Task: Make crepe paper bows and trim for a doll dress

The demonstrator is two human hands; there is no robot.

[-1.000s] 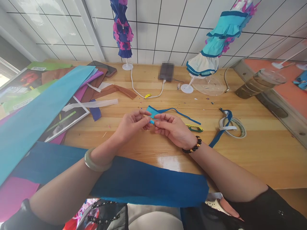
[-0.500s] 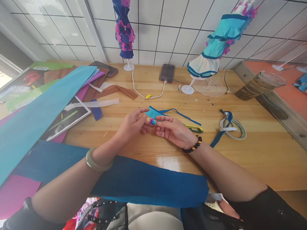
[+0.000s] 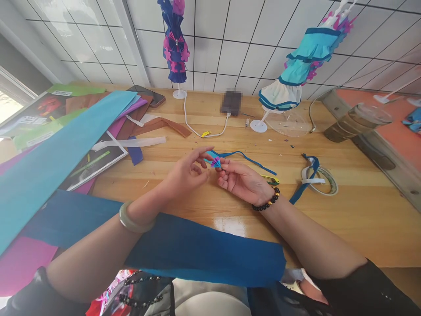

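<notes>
Between the thumb and fingers of my right hand (image 3: 245, 182) is a small pleated paper fan (image 3: 215, 163), purple and light blue, pinched at its narrow end. My left hand (image 3: 189, 171) is just left of the fan, fingers apart and holding nothing. Partly hidden behind my hands lies a light blue paper piece (image 3: 208, 156) with a dark blue edge, and a thin dark blue strip (image 3: 245, 156) runs right from there. A yellow-green cutter (image 3: 271, 180) rests beside my right wrist, partly covered. Across the front of the table stretches a wide dark blue crepe paper sheet (image 3: 204, 250).
Coloured paper sheets (image 3: 75, 127) pile up at the left. A tape roll (image 3: 329, 180) with a blue strip lies right. Two paper dresses on stands (image 3: 177, 48) (image 3: 296, 70) stand along the wall, near a phone (image 3: 154, 97), a cable (image 3: 187, 118) and a tilted cup (image 3: 355, 122).
My left hand has let go of the fan and moved slightly left, its fingers opening. The fan, held in my right hand, now shows more spread pleats.
</notes>
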